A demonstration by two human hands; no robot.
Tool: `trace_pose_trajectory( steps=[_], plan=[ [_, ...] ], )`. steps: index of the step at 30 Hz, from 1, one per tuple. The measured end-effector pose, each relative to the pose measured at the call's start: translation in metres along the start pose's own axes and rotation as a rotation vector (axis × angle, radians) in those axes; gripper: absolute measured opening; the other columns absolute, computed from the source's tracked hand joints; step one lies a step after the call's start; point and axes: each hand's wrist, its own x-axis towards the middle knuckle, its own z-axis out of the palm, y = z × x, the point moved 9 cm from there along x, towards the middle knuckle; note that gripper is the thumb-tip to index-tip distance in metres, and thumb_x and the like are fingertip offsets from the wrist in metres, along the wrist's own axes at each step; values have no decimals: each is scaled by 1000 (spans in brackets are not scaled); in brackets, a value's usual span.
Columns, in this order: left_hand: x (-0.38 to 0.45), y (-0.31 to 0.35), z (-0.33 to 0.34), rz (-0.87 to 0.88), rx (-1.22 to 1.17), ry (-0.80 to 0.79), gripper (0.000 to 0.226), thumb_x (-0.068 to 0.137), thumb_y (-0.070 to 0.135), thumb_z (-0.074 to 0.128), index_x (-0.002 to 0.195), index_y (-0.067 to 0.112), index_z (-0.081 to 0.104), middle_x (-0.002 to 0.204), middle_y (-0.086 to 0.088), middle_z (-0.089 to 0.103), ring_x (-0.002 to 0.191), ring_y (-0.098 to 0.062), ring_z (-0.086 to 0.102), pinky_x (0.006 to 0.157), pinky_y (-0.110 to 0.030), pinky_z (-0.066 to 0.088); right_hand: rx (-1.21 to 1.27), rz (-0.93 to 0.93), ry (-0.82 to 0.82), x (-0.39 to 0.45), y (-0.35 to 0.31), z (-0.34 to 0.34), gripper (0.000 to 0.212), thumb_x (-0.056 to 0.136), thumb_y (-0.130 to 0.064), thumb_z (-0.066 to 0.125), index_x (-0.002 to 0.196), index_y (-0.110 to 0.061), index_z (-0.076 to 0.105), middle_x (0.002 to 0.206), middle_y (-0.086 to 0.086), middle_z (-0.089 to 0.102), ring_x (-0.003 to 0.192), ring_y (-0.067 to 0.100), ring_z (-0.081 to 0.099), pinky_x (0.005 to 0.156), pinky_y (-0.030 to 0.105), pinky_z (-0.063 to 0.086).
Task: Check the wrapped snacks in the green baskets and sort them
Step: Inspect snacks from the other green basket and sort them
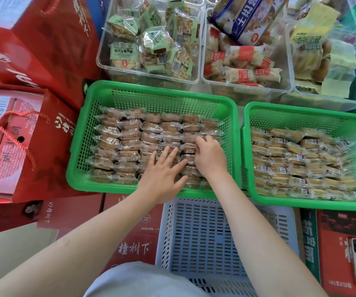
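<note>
Both hands are down in the left green basket (80, 133), working over its rows of wrapped snacks (130, 133). The left hand (162, 174) lies flat on the packets, fingers straight, holding nothing; the right hand (209, 156) curls its fingertips onto one packet, seemingly pinching it. I judge the checking is midway here: next, that packet must be lifted out cleanly without disturbing its neighbours. The right green basket (245, 146) sits beside it, full. Clear tubs (103, 61), red gift boxes (44, 50) and a grey crate (194, 232) crowd around.
</note>
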Motion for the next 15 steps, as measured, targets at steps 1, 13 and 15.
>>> trace_pose_trajectory(
  steps=[1,13,15],
  plan=[
    [0,0,0,-1,-1,-2,62,102,62,18,160,39,15,170,0,-10,155,-20,-18,123,-50,-12,9,-11,-13,0,-1,0,26,93,-1,51,115,-11,62,105,12,57,98,31,53,68,35,39],
    [0,-1,2,-8,-6,-9,62,103,61,19,160,40,15,170,-1,-9,155,-21,-17,124,-52,-10,-82,-40,-93,1,-7,1,40,93,5,47,126,-15,53,113,16,53,101,35,52,67,36,39],
    [0,-2,3,-9,-10,-10,61,103,61,19,160,40,15,170,0,-10,155,-21,-16,124,-52,-10,-75,-37,-117,1,-8,1,42,91,8,47,125,-16,55,114,16,53,102,35,53,69,36,39]
  ],
)
